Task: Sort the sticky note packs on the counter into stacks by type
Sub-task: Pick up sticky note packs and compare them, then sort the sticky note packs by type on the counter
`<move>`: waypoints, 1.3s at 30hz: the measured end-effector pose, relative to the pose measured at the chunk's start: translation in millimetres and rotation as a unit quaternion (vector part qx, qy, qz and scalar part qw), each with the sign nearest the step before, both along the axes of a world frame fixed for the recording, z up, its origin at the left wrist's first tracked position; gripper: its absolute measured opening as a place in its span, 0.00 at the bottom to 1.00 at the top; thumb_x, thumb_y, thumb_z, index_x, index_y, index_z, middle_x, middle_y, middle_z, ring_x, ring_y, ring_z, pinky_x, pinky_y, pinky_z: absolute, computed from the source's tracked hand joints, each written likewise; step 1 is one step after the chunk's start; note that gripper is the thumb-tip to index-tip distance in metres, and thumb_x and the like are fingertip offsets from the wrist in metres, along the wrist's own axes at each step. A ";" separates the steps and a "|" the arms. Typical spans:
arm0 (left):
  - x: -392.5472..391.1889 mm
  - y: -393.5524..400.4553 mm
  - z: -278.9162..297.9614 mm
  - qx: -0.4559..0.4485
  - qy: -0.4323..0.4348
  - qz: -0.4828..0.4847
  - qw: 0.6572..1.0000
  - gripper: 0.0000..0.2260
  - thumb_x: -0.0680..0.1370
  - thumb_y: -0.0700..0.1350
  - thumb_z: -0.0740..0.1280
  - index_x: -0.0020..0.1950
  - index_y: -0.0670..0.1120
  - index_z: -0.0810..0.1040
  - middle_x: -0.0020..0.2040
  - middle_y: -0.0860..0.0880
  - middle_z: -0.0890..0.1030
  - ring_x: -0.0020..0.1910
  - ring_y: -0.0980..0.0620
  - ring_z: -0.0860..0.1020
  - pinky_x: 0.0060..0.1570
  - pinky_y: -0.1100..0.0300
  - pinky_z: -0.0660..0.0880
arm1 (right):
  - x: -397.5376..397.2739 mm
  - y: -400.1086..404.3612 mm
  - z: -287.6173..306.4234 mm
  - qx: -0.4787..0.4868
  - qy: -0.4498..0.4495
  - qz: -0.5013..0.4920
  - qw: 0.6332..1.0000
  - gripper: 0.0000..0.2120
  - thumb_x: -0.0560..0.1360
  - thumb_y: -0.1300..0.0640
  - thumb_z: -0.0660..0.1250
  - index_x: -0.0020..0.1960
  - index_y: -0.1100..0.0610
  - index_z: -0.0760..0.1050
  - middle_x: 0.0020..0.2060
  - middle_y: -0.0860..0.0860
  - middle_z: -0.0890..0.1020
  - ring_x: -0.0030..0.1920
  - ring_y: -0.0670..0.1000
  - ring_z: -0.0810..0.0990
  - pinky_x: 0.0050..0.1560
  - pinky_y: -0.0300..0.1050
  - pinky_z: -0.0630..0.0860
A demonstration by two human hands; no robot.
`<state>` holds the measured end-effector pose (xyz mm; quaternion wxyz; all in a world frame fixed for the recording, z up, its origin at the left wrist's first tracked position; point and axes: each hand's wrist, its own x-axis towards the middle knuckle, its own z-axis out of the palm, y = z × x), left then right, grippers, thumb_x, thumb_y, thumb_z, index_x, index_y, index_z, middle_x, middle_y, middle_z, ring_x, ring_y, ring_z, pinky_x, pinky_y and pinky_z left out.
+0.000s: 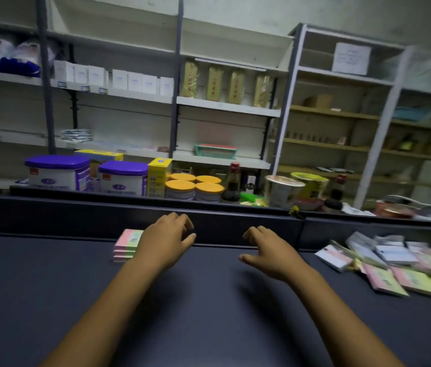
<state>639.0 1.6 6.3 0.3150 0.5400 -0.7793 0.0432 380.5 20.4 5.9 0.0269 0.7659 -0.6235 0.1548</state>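
Left hand: your left hand (168, 235) hovers empty, fingers loosely spread — just beside the pink-and-green stack (127, 245).
Right hand: your right hand (270, 251) is relaxed, holding nothing.
Unsorted packs: loose pile (394, 263) lies at the dark counter's (209, 313) right edge — well apart from the stack.

A small shop, seen from behind its dark counter (209, 300): metal shelving (177, 102) carries rows of white boxes (119, 79) with price tags, and purple-lidded tubs (58, 172), orange-lidded jars (193, 188) (four together) and bottles (233, 182) line the ledge.
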 end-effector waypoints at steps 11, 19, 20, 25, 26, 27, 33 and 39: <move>-215.0 111.1 3.9 0.038 -0.043 -0.113 0.992 0.14 0.79 0.59 0.63 0.62 0.55 0.72 0.58 0.54 0.75 0.56 0.54 0.75 0.51 0.56 0.76 | -210.7 163.0 12.6 0.017 0.006 -0.137 0.990 0.24 0.74 0.38 0.68 0.63 0.49 0.69 0.62 0.50 0.74 0.61 0.52 0.74 0.53 0.49 0.74; -338.9 178.7 4.7 0.041 -0.053 -0.161 0.985 0.13 0.79 0.58 0.63 0.61 0.56 0.72 0.58 0.55 0.75 0.56 0.53 0.75 0.49 0.54 0.76 | -321.2 250.4 15.9 0.031 -0.001 -0.200 0.979 0.28 0.74 0.37 0.67 0.67 0.52 0.68 0.64 0.52 0.72 0.63 0.54 0.73 0.59 0.53 0.76; -351.0 184.9 5.8 0.038 -0.052 -0.167 0.984 0.12 0.79 0.58 0.63 0.61 0.56 0.72 0.58 0.55 0.76 0.55 0.53 0.75 0.48 0.55 0.76 | -332.1 258.3 16.6 0.030 -0.005 -0.207 0.978 0.29 0.74 0.37 0.67 0.68 0.52 0.68 0.66 0.52 0.72 0.64 0.54 0.72 0.59 0.53 0.76; -396.6 200.5 11.8 0.031 -0.055 -0.181 0.982 0.13 0.79 0.58 0.63 0.60 0.55 0.73 0.57 0.55 0.77 0.54 0.54 0.76 0.45 0.56 0.75 | -374.7 280.4 18.8 0.017 -0.021 -0.228 0.973 0.32 0.74 0.37 0.68 0.72 0.51 0.66 0.69 0.51 0.71 0.68 0.53 0.71 0.61 0.53 0.76; -403.8 200.8 12.9 0.031 -0.052 -0.181 0.982 0.13 0.79 0.57 0.63 0.60 0.55 0.73 0.57 0.55 0.77 0.54 0.54 0.76 0.44 0.57 0.74 | -381.2 281.2 18.3 0.016 -0.025 -0.228 0.973 0.32 0.74 0.37 0.68 0.71 0.51 0.66 0.68 0.51 0.71 0.67 0.53 0.71 0.60 0.53 0.76; -411.2 200.5 13.3 0.031 -0.050 -0.182 0.981 0.12 0.79 0.57 0.63 0.60 0.55 0.74 0.57 0.55 0.78 0.53 0.55 0.76 0.44 0.57 0.74 | -387.4 281.3 17.8 0.014 -0.028 -0.228 0.973 0.31 0.73 0.37 0.68 0.70 0.50 0.67 0.67 0.50 0.72 0.66 0.52 0.71 0.60 0.52 0.76; -457.2 183.1 8.6 0.038 -0.038 -0.190 0.980 0.11 0.78 0.57 0.64 0.58 0.55 0.74 0.55 0.55 0.78 0.52 0.53 0.77 0.44 0.56 0.74 | -428.9 267.4 13.7 0.015 -0.026 -0.230 0.973 0.30 0.73 0.37 0.68 0.69 0.51 0.68 0.66 0.50 0.73 0.66 0.52 0.71 0.61 0.53 0.76; -501.2 138.5 -2.4 0.060 -0.033 -0.180 0.981 0.11 0.79 0.57 0.64 0.59 0.55 0.74 0.55 0.55 0.78 0.52 0.53 0.77 0.46 0.55 0.76 | -471.6 225.5 11.3 0.009 -0.017 -0.224 0.974 0.29 0.74 0.38 0.69 0.68 0.51 0.68 0.66 0.50 0.72 0.65 0.52 0.72 0.60 0.52 0.76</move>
